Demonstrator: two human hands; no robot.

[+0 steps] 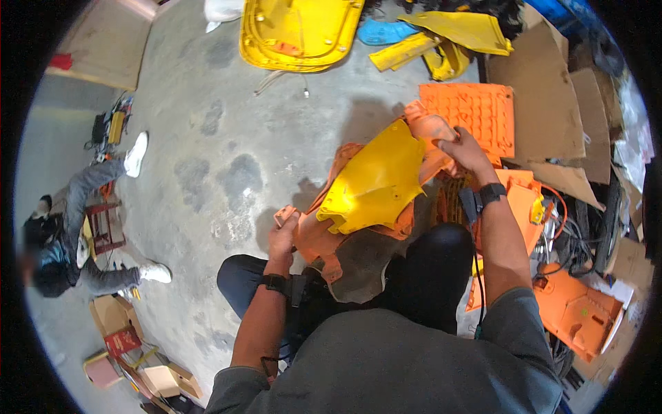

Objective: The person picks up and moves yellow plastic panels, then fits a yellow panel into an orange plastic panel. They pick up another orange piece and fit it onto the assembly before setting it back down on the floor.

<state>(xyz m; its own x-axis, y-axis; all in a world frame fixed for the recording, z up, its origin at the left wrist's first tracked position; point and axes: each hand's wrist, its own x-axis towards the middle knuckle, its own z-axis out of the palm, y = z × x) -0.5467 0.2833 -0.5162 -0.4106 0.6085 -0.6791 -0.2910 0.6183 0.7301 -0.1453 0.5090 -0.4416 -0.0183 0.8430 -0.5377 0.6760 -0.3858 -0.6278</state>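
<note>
My left hand (282, 240) grips the lower-left end of an orange plastic panel (314, 239). With its fingers around an orange plastic piece (430, 129), my right hand (465, 150) is up and to the right. Between the hands a yellow plastic panel (375, 178) with notched, jagged edges lies slanted over orange plastic, above the floor in front of my knees. The yellow panel covers the middle, so I cannot tell whether both hands hold one orange part or several stacked ones.
Close by on the right are an orange ribbed panel (468, 116), cardboard (538, 98), tangled cables (569, 233) and an orange shell (579, 310). A yellow lid-like shell (300, 36) and yellow scraps (460, 31) lie ahead. Another person (77, 238) sits at left near open boxes (116, 315).
</note>
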